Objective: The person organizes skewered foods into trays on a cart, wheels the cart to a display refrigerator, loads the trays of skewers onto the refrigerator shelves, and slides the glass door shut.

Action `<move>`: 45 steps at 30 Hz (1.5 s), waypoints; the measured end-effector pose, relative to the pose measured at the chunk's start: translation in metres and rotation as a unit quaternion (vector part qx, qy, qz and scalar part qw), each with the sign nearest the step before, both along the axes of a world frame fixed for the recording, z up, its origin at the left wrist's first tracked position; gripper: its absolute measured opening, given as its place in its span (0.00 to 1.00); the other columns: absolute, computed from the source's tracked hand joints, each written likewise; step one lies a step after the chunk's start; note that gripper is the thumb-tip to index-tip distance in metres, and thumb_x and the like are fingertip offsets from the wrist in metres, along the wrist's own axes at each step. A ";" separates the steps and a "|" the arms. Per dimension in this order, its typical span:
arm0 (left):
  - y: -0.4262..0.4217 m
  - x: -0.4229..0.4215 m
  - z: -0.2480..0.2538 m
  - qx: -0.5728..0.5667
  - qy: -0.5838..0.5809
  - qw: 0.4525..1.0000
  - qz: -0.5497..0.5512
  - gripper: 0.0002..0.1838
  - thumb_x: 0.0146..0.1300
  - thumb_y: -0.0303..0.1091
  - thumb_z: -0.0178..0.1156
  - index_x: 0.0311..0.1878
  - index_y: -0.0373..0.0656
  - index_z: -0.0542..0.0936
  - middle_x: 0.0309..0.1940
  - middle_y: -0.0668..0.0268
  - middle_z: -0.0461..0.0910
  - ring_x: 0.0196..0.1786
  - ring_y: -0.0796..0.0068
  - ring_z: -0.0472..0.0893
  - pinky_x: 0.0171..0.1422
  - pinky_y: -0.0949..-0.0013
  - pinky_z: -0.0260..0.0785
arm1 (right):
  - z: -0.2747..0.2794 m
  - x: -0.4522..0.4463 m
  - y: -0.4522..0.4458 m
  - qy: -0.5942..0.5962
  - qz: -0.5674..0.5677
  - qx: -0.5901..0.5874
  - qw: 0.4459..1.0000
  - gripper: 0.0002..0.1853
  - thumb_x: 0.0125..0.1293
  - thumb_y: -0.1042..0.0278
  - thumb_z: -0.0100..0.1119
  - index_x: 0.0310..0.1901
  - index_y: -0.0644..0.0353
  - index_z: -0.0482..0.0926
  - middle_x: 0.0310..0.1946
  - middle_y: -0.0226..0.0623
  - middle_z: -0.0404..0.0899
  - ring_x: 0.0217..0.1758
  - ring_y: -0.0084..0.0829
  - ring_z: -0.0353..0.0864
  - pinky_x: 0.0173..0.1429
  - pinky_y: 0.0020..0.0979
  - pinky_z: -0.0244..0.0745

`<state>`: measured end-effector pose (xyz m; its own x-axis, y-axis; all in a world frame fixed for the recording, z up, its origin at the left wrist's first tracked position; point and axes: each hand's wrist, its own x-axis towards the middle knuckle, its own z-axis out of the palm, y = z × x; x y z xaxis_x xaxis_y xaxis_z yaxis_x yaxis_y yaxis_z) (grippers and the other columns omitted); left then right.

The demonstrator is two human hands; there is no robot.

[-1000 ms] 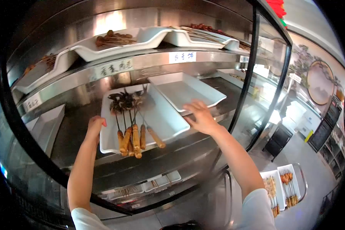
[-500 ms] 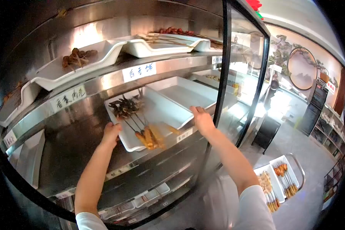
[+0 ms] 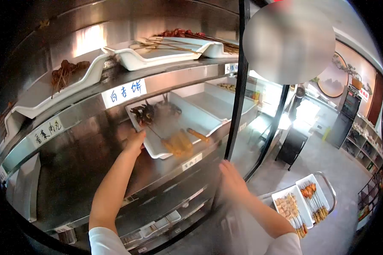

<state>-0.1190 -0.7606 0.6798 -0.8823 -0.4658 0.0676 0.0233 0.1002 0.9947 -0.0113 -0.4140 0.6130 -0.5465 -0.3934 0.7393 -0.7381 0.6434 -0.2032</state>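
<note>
My left hand [image 3: 135, 142] is closed on the left side of a white tray [image 3: 189, 118] on the middle shelf of a metal display cabinet. Inside the tray lie several skewers with dark food pieces [image 3: 145, 114] at the back. Their yellowish handles [image 3: 178, 143] point toward the front and look blurred; one handle [image 3: 198, 135] lies apart to the right. My right hand [image 3: 234, 180] is off the tray, in front of the shelf beside the black door frame. Its fingers are stretched out, somewhat smeared by motion, with nothing seen in them.
A second white tray [image 3: 212, 102] adjoins on the right. Food trays [image 3: 161, 59] line the upper shelf above handwritten labels [image 3: 124, 92]. The glass door's black frame [image 3: 238, 85] stands close on the right. Behind it, a cart [image 3: 334, 197] carries two trays of skewers.
My right hand has let go of the tray's right side and moved down toward me. My left hand stays at the left side. The camera view has shifted slightly.
</note>
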 end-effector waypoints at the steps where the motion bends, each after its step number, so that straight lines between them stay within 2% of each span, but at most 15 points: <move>1: 0.017 0.013 0.012 -0.001 0.024 1.000 0.012 0.16 0.51 0.33 0.52 0.43 0.40 0.66 0.36 0.59 0.71 0.34 0.68 0.74 0.29 0.67 0.70 | -0.018 0.006 0.014 -0.002 -0.010 0.011 1.000 0.26 0.47 0.85 0.44 0.53 0.64 0.61 0.53 0.47 0.62 0.56 0.46 0.62 0.58 0.36 0.61; 14: -0.023 -0.019 0.004 -0.018 -0.067 0.996 -0.061 0.14 0.55 0.40 0.54 0.42 0.45 0.69 0.34 0.64 0.72 0.37 0.72 0.73 0.37 0.65 0.70 | -0.093 0.132 0.158 -0.188 -0.275 -0.051 0.941 0.29 0.49 0.85 0.45 0.56 0.62 0.58 0.53 0.52 0.60 0.57 0.49 0.60 0.59 0.37 0.57; 17: 0.026 0.028 0.045 -0.189 -0.039 0.978 0.077 0.22 0.55 0.40 0.55 0.51 0.42 0.66 0.45 0.60 0.70 0.45 0.69 0.71 0.44 0.65 0.68 | -0.114 0.159 0.184 -0.190 -0.291 -0.059 0.936 0.29 0.49 0.86 0.45 0.56 0.62 0.58 0.54 0.51 0.60 0.56 0.48 0.61 0.59 0.37 0.57; 20: 0.048 0.058 0.056 -0.467 0.243 0.828 0.193 0.26 0.55 0.37 0.54 0.56 0.38 0.62 0.53 0.55 0.65 0.54 0.65 0.67 0.53 0.65 0.61 | -0.156 0.185 0.212 -0.197 -0.343 -0.061 0.916 0.28 0.50 0.84 0.46 0.56 0.63 0.58 0.54 0.46 0.62 0.55 0.43 0.63 0.56 0.35 0.59; 22: 0.113 0.117 0.055 -0.463 0.388 0.792 0.087 0.22 0.55 0.31 0.52 0.53 0.35 0.64 0.52 0.53 0.66 0.54 0.62 0.67 0.57 0.64 0.57 | -0.183 0.207 0.234 -0.259 -0.377 -0.140 0.878 0.28 0.48 0.87 0.46 0.55 0.65 0.58 0.52 0.50 0.63 0.56 0.45 0.62 0.60 0.36 0.56; 27: 0.226 0.208 -0.042 -0.567 0.425 0.667 -0.232 0.14 0.47 0.24 0.52 0.41 0.33 0.71 0.46 0.47 0.70 0.47 0.54 0.71 0.50 0.59 0.61 | -0.237 0.253 0.295 -0.302 -0.471 -0.198 0.805 0.27 0.48 0.81 0.50 0.53 0.60 0.61 0.46 0.47 0.66 0.49 0.41 0.66 0.52 0.36 0.62; 28: 0.252 0.219 -0.065 -0.531 0.404 0.683 -0.297 0.15 0.47 0.24 0.52 0.41 0.33 0.71 0.45 0.49 0.71 0.45 0.55 0.72 0.49 0.59 0.62 | -0.260 0.260 0.319 -0.283 -0.526 -0.167 0.785 0.23 0.51 0.78 0.48 0.52 0.63 0.63 0.44 0.43 0.68 0.43 0.36 0.70 0.47 0.33 0.67; 30: 0.305 0.236 -0.114 -0.428 0.311 0.744 -0.407 0.16 0.47 0.25 0.52 0.43 0.34 0.71 0.44 0.51 0.71 0.44 0.57 0.73 0.48 0.61 0.63 | -0.268 0.268 0.347 -0.296 -0.549 -0.354 0.697 0.24 0.48 0.78 0.50 0.51 0.66 0.63 0.44 0.46 0.67 0.48 0.43 0.66 0.51 0.36 0.62; 34: 0.412 0.265 -0.226 -0.222 -0.013 0.822 -0.524 0.22 0.50 0.31 0.55 0.50 0.38 0.66 0.43 0.55 0.72 0.46 0.62 0.73 0.49 0.65 0.65 | -0.333 0.286 0.437 -0.277 -0.639 -0.299 0.652 0.23 0.49 0.73 0.50 0.50 0.68 0.63 0.46 0.47 0.66 0.49 0.42 0.66 0.52 0.36 0.62; 37: 0.495 0.272 -0.352 -0.127 -0.213 0.802 -0.543 0.27 0.53 0.36 0.55 0.56 0.38 0.60 0.45 0.56 0.70 0.46 0.67 0.72 0.45 0.68 0.67 | -0.367 0.281 0.497 -0.271 -0.683 -0.240 0.634 0.23 0.50 0.68 0.51 0.48 0.69 0.65 0.45 0.51 0.67 0.49 0.43 0.66 0.52 0.35 0.62; 41: 0.599 0.263 -0.410 -0.022 -0.445 0.767 -0.462 0.33 0.52 0.40 0.57 0.58 0.36 0.55 0.47 0.56 0.69 0.45 0.70 0.72 0.38 0.70 0.70 | -0.430 0.259 0.563 -0.307 -0.560 -0.474 0.606 0.25 0.52 0.60 0.52 0.47 0.70 0.66 0.42 0.51 0.70 0.48 0.41 0.68 0.53 0.36 0.62; 42: 0.620 0.260 -0.407 0.002 -0.477 0.770 -0.424 0.34 0.52 0.40 0.58 0.58 0.36 0.56 0.46 0.56 0.69 0.44 0.71 0.72 0.37 0.70 0.70 | -0.448 0.259 0.589 -0.397 -0.492 -0.412 0.656 0.25 0.53 0.58 0.51 0.48 0.69 0.66 0.40 0.50 0.72 0.43 0.39 0.72 0.49 0.35 0.65; 43: 0.637 0.258 -0.422 -0.007 -0.473 0.773 -0.422 0.33 0.50 0.39 0.60 0.56 0.35 0.59 0.46 0.56 0.69 0.41 0.70 0.72 0.35 0.68 0.71 | -0.493 0.256 0.608 -0.376 -0.585 -0.374 0.614 0.21 0.54 0.61 0.52 0.46 0.68 0.66 0.36 0.46 0.73 0.38 0.36 0.73 0.44 0.32 0.68; 44: 0.650 0.263 -0.487 0.001 -0.426 0.786 -0.447 0.29 0.49 0.39 0.61 0.52 0.34 0.63 0.43 0.57 0.71 0.42 0.69 0.73 0.35 0.67 0.72 | -0.437 0.249 0.588 -0.390 -0.475 -0.530 0.584 0.17 0.55 0.64 0.53 0.43 0.66 0.67 0.36 0.41 0.72 0.38 0.33 0.72 0.42 0.30 0.69; 45: 0.656 0.261 -0.462 0.035 -0.407 0.797 -0.446 0.24 0.49 0.37 0.61 0.48 0.37 0.67 0.38 0.59 0.73 0.38 0.68 0.74 0.36 0.68 0.72 | -0.436 0.251 0.592 -0.403 -0.417 -0.566 0.587 0.16 0.55 0.64 0.54 0.42 0.64 0.67 0.32 0.37 0.72 0.34 0.29 0.72 0.37 0.28 0.69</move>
